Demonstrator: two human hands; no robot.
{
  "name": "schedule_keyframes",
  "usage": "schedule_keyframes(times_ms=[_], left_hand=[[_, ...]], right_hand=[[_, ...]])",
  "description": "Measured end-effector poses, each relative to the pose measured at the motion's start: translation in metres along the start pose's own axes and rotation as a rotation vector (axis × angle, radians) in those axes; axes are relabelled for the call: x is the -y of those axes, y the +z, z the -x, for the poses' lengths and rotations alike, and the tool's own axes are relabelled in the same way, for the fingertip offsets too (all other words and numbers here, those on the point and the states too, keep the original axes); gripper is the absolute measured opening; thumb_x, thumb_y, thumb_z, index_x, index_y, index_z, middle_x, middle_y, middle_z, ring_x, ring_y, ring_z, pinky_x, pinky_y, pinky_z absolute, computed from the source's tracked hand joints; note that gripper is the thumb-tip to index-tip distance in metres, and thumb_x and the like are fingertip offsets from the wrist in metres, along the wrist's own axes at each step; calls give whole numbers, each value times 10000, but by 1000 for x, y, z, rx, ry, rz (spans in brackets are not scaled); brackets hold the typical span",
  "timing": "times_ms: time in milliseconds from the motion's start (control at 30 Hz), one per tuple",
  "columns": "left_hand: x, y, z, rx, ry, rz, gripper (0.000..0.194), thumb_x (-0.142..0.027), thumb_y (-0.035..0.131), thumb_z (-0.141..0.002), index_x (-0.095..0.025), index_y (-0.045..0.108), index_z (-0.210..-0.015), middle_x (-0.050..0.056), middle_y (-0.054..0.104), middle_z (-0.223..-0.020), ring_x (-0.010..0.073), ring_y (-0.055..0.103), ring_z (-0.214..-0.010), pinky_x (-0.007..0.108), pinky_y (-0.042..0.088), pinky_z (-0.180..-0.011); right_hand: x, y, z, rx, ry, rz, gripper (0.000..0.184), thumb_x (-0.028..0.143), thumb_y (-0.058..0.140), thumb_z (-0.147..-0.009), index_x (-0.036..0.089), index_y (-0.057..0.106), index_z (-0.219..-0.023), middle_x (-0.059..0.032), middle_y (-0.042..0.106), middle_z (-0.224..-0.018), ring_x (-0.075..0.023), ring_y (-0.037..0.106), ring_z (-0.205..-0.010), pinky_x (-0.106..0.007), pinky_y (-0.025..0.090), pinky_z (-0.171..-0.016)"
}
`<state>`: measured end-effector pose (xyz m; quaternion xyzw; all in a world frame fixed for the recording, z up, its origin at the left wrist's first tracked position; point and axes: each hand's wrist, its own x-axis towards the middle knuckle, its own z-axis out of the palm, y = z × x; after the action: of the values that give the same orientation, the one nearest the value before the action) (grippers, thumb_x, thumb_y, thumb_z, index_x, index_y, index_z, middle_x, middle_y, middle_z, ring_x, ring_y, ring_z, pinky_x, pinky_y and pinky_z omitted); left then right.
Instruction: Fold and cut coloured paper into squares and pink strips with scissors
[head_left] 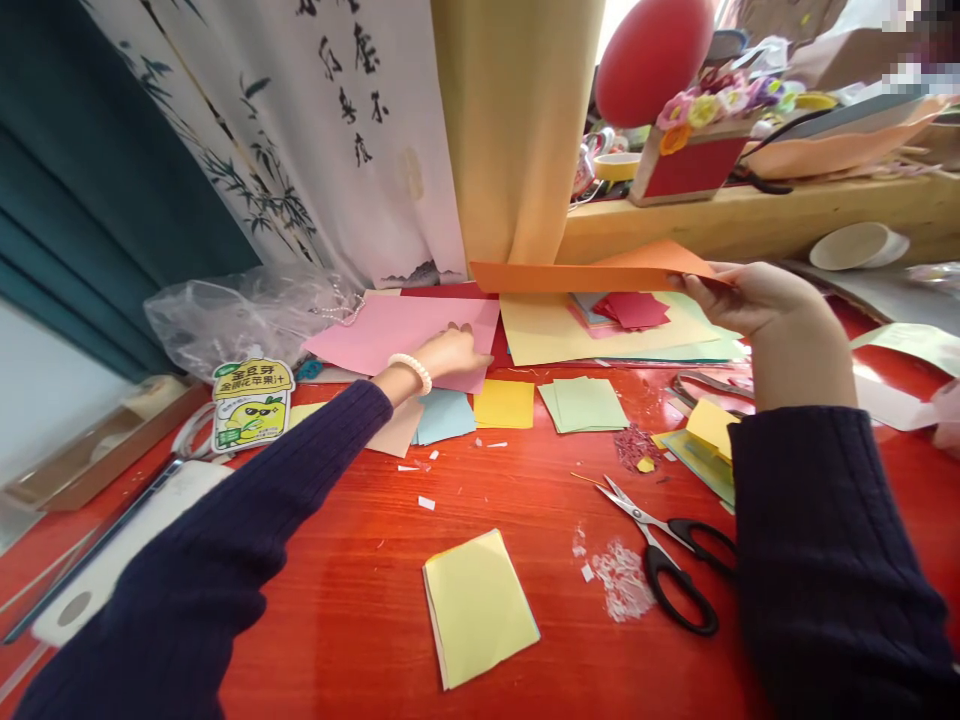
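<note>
My right hand [750,295] is closed on the right end of an orange paper sheet [600,277], raised above the table and seen nearly edge-on. On the left, my left hand [454,352], with a beaded bracelet at the wrist, is at the right side of a pink paper sheet [382,325]. Its fingers are curled against the pink sheet; the fingertips are partly hidden. Below the orange sheet lie a pale yellow sheet [532,330] and small red paper pieces [637,310]. Blue squares [446,417], yellow squares [504,404] and light green squares [589,405] lie nearer me.
Black-handled scissors [667,545] lie partly spread beside clear plastic bits [622,580]. A pale yellow square stack [480,610] is at the front. At left are a tablet [142,540], a lemon-printed packet [251,405] and a plastic bag [240,315]. A cup [859,246] lies at back right.
</note>
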<state>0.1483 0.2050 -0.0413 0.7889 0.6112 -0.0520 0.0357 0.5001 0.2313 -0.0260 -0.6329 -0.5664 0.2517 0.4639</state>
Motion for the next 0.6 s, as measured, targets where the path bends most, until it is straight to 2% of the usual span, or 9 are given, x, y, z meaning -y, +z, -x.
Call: schedule_keyframes(times_ms=[133, 233, 300, 367, 467, 500, 533, 600], left_hand=[[-8, 5, 1, 4, -48, 14, 641, -430, 489, -780, -21, 396, -1266, 316, 436, -1304, 362, 569, -1072, 367, 455, -771], [-8, 2, 2, 22, -44, 29, 521, -339, 467, -798, -23, 442, -1212, 284, 549, -1187, 337, 590, -1042, 348, 454, -761], [-5, 1, 2, 31, -37, 42, 488, -362, 429, -827, -34, 463, -1187, 257, 599, -1116, 320, 612, -993, 342, 457, -746], [-2, 3, 2, 13, -42, 46, 546, -442, 405, -841, -41, 443, -1211, 267, 568, -1175, 334, 601, -1012, 364, 455, -769], [-3, 8, 2, -45, -50, 40, 668, -533, 443, -808, -57, 381, -1272, 301, 348, -1396, 381, 506, -1152, 410, 423, -865], [-5, 9, 3, -59, -51, 39, 683, -534, 466, -794, -62, 373, -1279, 298, 297, -1427, 387, 476, -1185, 415, 413, -887], [-6, 10, 3, -68, -53, 41, 680, -522, 484, -786, -67, 374, -1279, 289, 287, -1435, 385, 459, -1202, 411, 409, -897], [-10, 9, 4, -77, -62, 46, 632, -473, 505, -780, -72, 398, -1257, 269, 383, -1380, 367, 477, -1185, 391, 420, -880]], right_hand=[[0, 4, 0, 100, 171, -297, 240, 294, 530, -920, 165, 588, -1114, -79, 607, -1116, -168, 617, -933, -338, 524, -785], [-2, 4, 1, 108, 242, -435, 219, 283, 537, -916, 165, 596, -1091, -77, 611, -1104, -161, 618, -922, -322, 525, -773], [-4, 3, 1, 103, 269, -494, 206, 269, 543, -913, 151, 601, -1071, -78, 618, -1079, -156, 623, -902, -309, 530, -755], [-5, 2, 0, 91, 277, -539, 183, 257, 544, -913, 149, 607, -1046, -74, 625, -1061, -147, 628, -881, -293, 535, -736], [-2, -3, 0, 86, 245, -595, 152, 161, 503, -923, 155, 627, -1009, -70, 643, -1044, -129, 636, -870, -260, 545, -725], [0, -5, 1, 85, 226, -613, 202, 92, 463, -919, 152, 640, -997, -74, 651, -1028, -124, 640, -864, -243, 546, -723], [2, -9, 1, 86, 208, -633, 280, 21, 417, -900, 146, 653, -984, -82, 658, -1006, -120, 645, -853, -222, 545, -719], [6, -17, 4, 73, 173, -677, 404, -77, 360, -827, 134, 678, -960, -93, 665, -950, -113, 654, -807, -176, 541, -692]])
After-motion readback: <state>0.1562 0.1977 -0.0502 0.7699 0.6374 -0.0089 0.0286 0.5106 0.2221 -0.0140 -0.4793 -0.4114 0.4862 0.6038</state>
